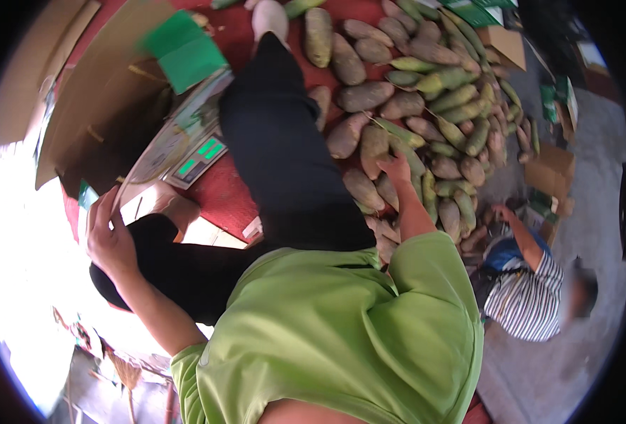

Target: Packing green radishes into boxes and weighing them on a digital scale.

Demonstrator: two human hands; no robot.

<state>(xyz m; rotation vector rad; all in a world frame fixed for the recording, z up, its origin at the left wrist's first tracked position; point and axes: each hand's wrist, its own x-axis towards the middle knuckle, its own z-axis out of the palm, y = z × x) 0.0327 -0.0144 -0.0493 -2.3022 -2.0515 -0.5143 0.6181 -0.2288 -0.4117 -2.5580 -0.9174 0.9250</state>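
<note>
A large pile of long root vegetables [367,95], some pinkish-brown and some green, spreads over the red mat to my right. My right hand [396,169] reaches into it, fingers bent around the lower end of a brown root vegetable [374,148] still lying among the others. On my left stands a big open cardboard box [80,120] with a green flap [186,51]. My left hand [110,237] pinches the near edge of this box. Beside the box is a scale [198,161] with a lit green display.
My black-trousered legs [277,141] stand between box and pile. At the right, a person in a striped shirt [528,300] bends toward the pile, one hand at its edge. More cardboard boxes [549,169] stand on the grey floor. A broom [126,374] is at lower left.
</note>
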